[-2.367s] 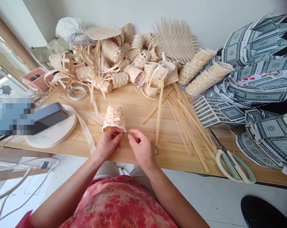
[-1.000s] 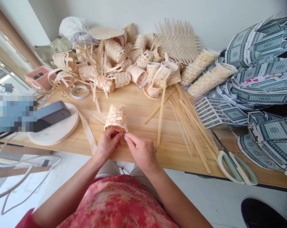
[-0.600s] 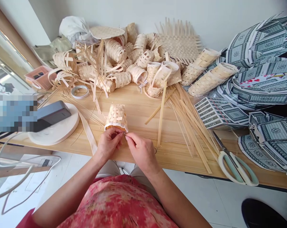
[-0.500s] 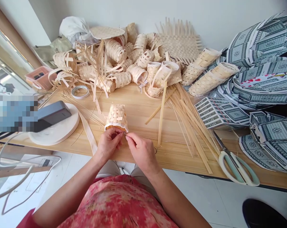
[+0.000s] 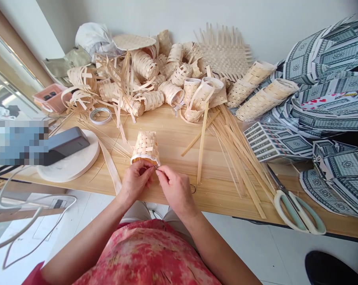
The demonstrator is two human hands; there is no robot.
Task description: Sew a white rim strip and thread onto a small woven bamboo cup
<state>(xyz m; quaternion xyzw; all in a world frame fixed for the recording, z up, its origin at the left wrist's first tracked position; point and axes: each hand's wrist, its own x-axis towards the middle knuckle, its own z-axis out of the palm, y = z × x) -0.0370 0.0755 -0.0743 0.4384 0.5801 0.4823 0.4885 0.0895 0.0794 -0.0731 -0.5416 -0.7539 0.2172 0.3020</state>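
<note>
A small woven basket [image 5: 146, 145] of pale wood strips lies on the wooden table in front of me, its white-edged rim toward me. My left hand [image 5: 136, 179] is at that rim, fingers closed and pinching something too small to name. Close beside it, my right hand [image 5: 175, 186] has thumb and forefinger pressed together on a small thin dark item I cannot make out. The fingertips of both hands nearly meet just below the basket's rim.
Many woven baskets [image 5: 144, 65] and curled strips are heaped at the back. Long flat strips [image 5: 238, 158] lie right of my hands, beside scissors [image 5: 299, 209]. Folded card pieces [image 5: 318, 111] fill the right. A tape roll [image 5: 100, 115] and a grey device [image 5: 66, 143] sit left.
</note>
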